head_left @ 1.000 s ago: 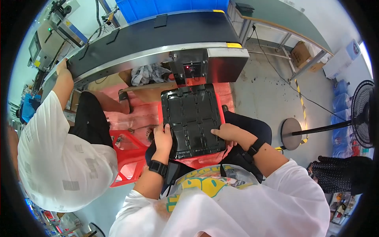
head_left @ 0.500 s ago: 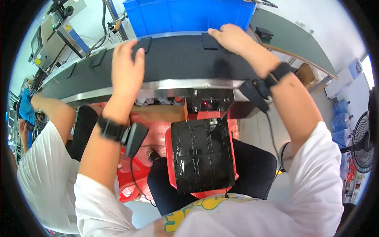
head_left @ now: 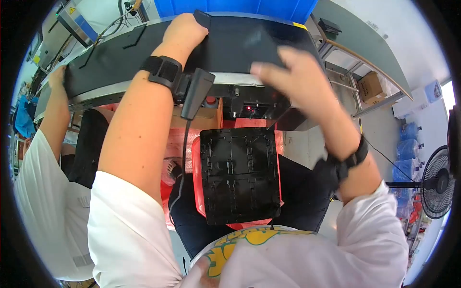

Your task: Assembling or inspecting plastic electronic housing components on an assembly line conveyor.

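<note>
A long black conveyor belt stretched beyond the black rectangular plastic tray. Your blurred right hand hung nearby, fingers spread — your left hand gripped a small flat black piece by the belt's far edge.

Factory workshop with a conveyor line

A dark conveyor belt with a red-lit control unit crosses the room, a co-worker at its edge. Around it stand a blue crate, a machine bearing a warning sticker, a green-topped counter and a fan.
</note>
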Demonstrator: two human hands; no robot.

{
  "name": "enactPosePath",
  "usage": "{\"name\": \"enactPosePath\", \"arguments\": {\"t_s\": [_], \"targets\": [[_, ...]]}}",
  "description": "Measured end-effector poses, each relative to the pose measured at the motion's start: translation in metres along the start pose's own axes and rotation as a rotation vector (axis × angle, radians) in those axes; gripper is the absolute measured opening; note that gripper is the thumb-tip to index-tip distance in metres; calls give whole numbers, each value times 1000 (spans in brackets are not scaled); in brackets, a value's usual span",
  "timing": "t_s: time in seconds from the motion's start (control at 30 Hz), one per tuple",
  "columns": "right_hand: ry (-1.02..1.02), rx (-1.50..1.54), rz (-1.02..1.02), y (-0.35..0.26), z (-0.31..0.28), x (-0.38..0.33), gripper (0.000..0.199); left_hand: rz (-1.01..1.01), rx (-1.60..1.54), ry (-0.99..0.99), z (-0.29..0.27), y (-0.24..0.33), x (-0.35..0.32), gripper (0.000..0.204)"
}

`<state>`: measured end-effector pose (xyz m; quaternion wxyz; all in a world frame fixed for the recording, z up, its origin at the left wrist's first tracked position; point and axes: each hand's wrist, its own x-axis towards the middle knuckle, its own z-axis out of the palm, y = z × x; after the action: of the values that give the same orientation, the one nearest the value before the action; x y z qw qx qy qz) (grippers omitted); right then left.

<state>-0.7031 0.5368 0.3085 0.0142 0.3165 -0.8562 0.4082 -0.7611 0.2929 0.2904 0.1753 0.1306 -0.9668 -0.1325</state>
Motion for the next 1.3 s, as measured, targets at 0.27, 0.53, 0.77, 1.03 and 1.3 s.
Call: {"name": "enactPosePath", "arguments": {"t_s": [0.27, 0.53, 0.77, 1.03, 1.3], "targets": [[-248, -1, 553, 59, 132, -154, 37, -244, -904, -186, -38, 20, -76, 24], [-444, -334, 381, 67, 131, -155, 39, -502, -1235, -291, -18, -4, -262, 13], [-269, -181, 129, 71, 127, -186, 33, -768, -1055, -365, 81, -20, -322, 27], [-448, 262, 312, 4, 10, -142, 31, -268, -139, -530, 55, -7, -304, 42], [-30, 91, 91, -42, -25, 31, 39, 327, -88, -232, 66, -23, -324, 45]]}}
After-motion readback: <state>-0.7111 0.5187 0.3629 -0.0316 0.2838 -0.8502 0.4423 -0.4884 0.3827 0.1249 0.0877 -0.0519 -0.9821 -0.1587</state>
